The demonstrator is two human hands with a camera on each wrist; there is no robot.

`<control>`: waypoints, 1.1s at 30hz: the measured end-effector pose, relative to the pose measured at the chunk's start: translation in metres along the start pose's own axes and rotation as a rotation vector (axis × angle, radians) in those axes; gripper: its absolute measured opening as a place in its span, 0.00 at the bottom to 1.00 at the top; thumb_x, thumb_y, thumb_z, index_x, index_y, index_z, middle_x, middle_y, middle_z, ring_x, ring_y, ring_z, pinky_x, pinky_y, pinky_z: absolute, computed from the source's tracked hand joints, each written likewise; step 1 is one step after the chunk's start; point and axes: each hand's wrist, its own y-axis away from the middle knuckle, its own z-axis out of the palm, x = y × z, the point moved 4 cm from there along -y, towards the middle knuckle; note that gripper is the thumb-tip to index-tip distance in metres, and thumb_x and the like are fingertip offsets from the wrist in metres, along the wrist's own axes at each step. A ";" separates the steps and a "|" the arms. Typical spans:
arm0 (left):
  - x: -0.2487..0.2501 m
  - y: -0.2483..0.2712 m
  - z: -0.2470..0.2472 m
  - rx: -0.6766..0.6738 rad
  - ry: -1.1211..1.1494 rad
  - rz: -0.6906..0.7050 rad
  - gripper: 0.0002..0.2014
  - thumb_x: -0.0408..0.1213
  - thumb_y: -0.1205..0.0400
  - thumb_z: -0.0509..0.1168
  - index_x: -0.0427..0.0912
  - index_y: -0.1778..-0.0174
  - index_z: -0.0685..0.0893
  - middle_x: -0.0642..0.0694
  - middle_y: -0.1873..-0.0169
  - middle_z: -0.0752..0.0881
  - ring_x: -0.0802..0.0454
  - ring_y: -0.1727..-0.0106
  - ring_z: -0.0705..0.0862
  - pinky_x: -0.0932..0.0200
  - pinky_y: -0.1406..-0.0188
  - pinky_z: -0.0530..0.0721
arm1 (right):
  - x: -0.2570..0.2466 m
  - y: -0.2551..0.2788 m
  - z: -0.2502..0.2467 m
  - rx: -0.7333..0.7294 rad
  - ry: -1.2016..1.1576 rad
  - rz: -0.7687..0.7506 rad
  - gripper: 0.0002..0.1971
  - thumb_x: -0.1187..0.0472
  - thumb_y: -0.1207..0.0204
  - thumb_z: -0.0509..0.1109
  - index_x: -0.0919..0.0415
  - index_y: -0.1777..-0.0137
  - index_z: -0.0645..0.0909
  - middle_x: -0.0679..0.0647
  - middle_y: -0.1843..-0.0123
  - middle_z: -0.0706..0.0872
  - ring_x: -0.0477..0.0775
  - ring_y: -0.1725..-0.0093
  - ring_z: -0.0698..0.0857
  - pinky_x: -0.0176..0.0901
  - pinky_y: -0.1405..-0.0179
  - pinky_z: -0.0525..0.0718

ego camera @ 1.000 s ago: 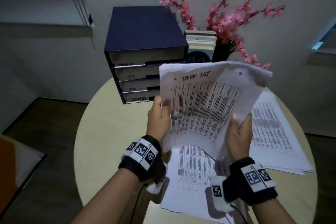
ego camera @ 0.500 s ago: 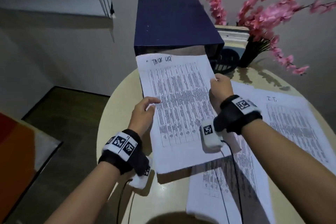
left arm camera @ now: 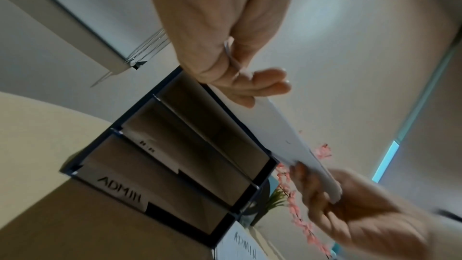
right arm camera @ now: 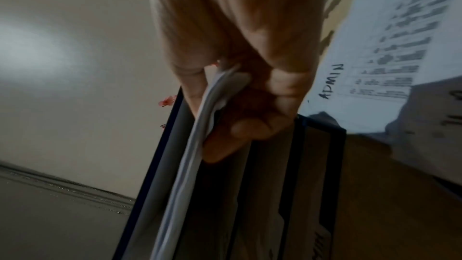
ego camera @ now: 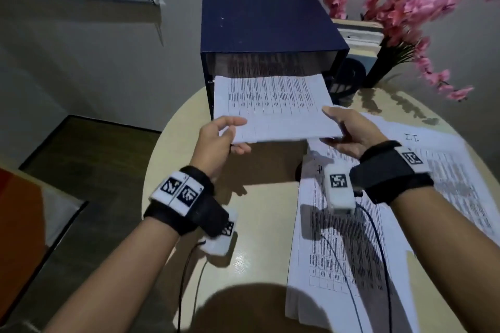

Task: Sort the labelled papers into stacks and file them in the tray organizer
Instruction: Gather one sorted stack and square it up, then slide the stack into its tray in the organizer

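1. Round and pale yellow, the table (ego camera: 257,238) stands against a grey wall, with a dark floor showing off at nine o'clock.
2. At twelve o'clock on the table sits the navy tray organizer (ego camera: 266,11), its open front facing the person; from the left wrist view its lowest tray reads "ADMIN" (left arm camera: 120,190).
3. A stack of printed papers (ego camera: 273,105) lies level, its far end pushed into the organizer's top slot and its near end sticking out over the table.
4. The left hand (ego camera: 216,143) pinches the stack's near left corner, thumb on top and fingers curled beneath.
5. The right hand (ego camera: 351,132) grips the near right corner, thumb along the top edge and fingers folded under the sheets.
6. At three o'clock from the hands, a pile of sheets headed "I.T." (ego camera: 443,170) lies flat on the table.
7. Just beside it, toward five o'clock, another pile (ego camera: 338,265) runs to the table's near edge under the right wrist; its heading is hidden in the head view.
8. Pink blossom branches (ego camera: 405,8) rise from a dark vase (ego camera: 384,70) at one o'clock, just right of the organizer, with some books (ego camera: 357,35) between them.
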 end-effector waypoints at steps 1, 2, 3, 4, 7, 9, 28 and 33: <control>0.004 -0.010 0.002 0.004 0.008 0.003 0.17 0.25 0.15 0.49 0.44 0.58 0.80 0.31 0.31 0.76 0.62 0.80 0.83 0.72 0.77 0.79 | 0.003 0.003 0.002 -0.009 -0.044 0.012 0.07 0.63 0.19 0.62 0.60 0.57 0.80 0.50 0.70 0.89 0.44 0.77 0.86 0.30 0.79 0.83; 0.008 -0.019 0.004 0.011 0.020 0.003 0.17 0.24 0.15 0.49 0.43 0.57 0.80 0.31 0.30 0.75 0.62 0.80 0.83 0.73 0.77 0.79 | 0.003 0.001 0.003 -0.002 -0.083 0.023 0.06 0.64 0.20 0.63 0.62 0.57 0.78 0.51 0.72 0.87 0.43 0.81 0.83 0.29 0.83 0.80; 0.013 -0.025 0.005 0.027 0.036 0.007 0.15 0.24 0.15 0.49 0.42 0.54 0.80 0.32 0.29 0.73 0.62 0.80 0.83 0.73 0.78 0.78 | 0.001 -0.002 0.006 0.005 -0.118 0.031 0.05 0.65 0.20 0.63 0.63 0.58 0.76 0.53 0.75 0.84 0.42 0.84 0.80 0.27 0.86 0.76; 0.017 -0.031 0.006 0.056 0.065 0.017 0.14 0.24 0.15 0.48 0.43 0.49 0.78 0.34 0.28 0.72 0.61 0.80 0.83 0.73 0.78 0.78 | -0.003 -0.007 0.010 0.014 -0.137 0.039 0.07 0.66 0.19 0.62 0.64 0.59 0.75 0.53 0.79 0.82 0.41 0.86 0.77 0.25 0.88 0.73; 0.027 -0.034 0.002 0.141 0.245 0.043 0.20 0.26 0.15 0.48 0.56 0.36 0.64 0.39 0.34 0.72 0.58 0.78 0.85 0.70 0.76 0.83 | -0.025 -0.029 0.024 0.052 -0.219 0.019 0.11 0.67 0.18 0.59 0.64 0.64 0.71 0.52 0.88 0.78 0.40 0.91 0.72 0.23 0.91 0.70; 0.025 -0.029 -0.001 0.142 0.291 0.039 0.19 0.28 0.14 0.49 0.56 0.34 0.58 0.38 0.45 0.81 0.58 0.78 0.85 0.69 0.75 0.84 | -0.040 -0.042 0.036 0.084 -0.278 -0.014 0.12 0.68 0.17 0.59 0.65 0.64 0.71 0.54 0.89 0.79 0.40 0.91 0.74 0.25 0.90 0.73; -0.126 0.027 0.063 -0.156 -0.389 -0.416 0.06 0.32 0.20 0.60 0.46 0.60 0.79 0.41 0.53 0.84 0.45 0.54 0.81 0.55 0.49 0.79 | 0.042 0.006 -0.087 0.556 -0.010 -0.179 0.12 0.69 0.22 0.58 0.59 0.65 0.77 0.59 0.64 0.82 0.52 0.68 0.84 0.37 0.69 0.83; -0.143 0.063 0.123 -0.319 -0.770 -0.430 0.19 0.39 0.22 0.62 0.34 0.36 0.74 0.36 0.36 0.68 0.39 0.34 0.70 0.54 0.40 0.72 | 0.150 0.072 -0.199 0.849 0.463 0.240 0.17 0.63 0.23 0.58 0.73 0.41 0.81 0.65 0.46 0.84 0.68 0.42 0.83 0.51 0.46 0.79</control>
